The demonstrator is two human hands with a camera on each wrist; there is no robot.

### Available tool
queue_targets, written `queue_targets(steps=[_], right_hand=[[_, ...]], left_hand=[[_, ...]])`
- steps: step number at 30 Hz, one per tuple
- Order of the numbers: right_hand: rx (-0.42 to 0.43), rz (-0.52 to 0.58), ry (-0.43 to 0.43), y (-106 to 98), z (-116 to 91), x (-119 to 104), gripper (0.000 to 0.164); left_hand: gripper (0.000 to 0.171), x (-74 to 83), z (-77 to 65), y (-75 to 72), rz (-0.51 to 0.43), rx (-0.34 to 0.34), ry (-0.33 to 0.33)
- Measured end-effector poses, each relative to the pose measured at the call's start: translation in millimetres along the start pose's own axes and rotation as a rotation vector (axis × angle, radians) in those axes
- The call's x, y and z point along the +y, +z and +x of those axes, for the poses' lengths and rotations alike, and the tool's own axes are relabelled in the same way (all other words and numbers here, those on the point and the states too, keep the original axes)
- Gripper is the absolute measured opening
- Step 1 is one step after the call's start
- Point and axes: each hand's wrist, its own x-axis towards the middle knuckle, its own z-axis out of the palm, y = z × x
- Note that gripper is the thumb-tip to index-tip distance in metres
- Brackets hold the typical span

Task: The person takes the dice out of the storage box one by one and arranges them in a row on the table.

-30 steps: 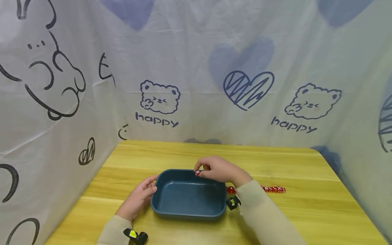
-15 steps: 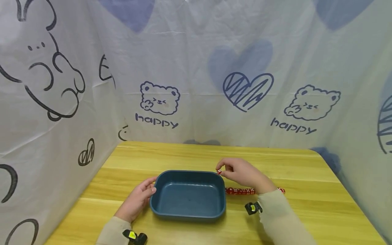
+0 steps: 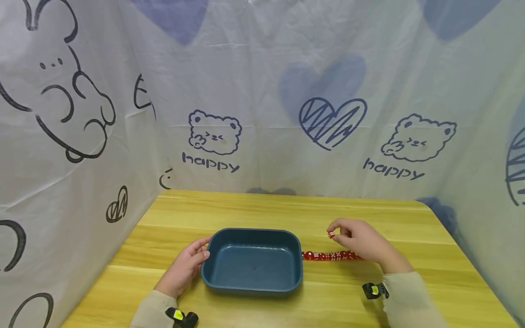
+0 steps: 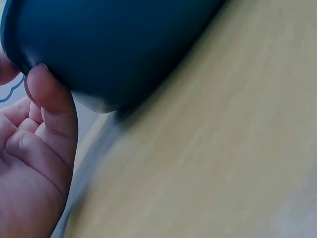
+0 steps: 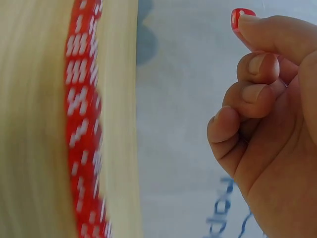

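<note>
A dark blue rectangular plastic tub [image 3: 252, 289] stands on the table. At its left end my left hand [image 3: 186, 266] pinches the rim, thumb in front and fingers behind; the left wrist view shows the thumb against the tub wall [image 4: 114, 44]. My right hand [image 3: 362, 241] is to the right of the tub, raised above the table. Between thumb and index finger it pinches a red die [image 3: 331, 235] with white pips, partly covered by the thumb in the right wrist view. A row of red dice [image 3: 328, 256] runs rightward from the tub's right side; my right hand hides its far end.
The wooden table [image 3: 229, 209] has its back edge against a white printed curtain [image 3: 262, 150]. Curtain also hangs along the left and right sides. A small black camera is strapped to each wrist.
My right hand has moved right, from over the tub's back rim to above the dice row, still pinching the die. The left hand and the tub have stayed put.
</note>
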Motion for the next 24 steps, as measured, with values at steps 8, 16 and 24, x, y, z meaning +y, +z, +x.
queue_targets(steps=[8,16,24], right_hand=[[0.04,0.038,0.108,-15,-34,42,0.021],[0.08,0.053,0.237,-21,-62,78,0.025],[0.062,0.041,0.28,-22,-75,103,0.028]], left_hand=[[0.057,2.3,-0.9,0.4,0.025,0.012,0.009],[0.058,1.6,0.3,-0.2,0.012,0.012,0.006],[0.057,0.0,-0.4,-2.1,0.008,0.011,-0.005]])
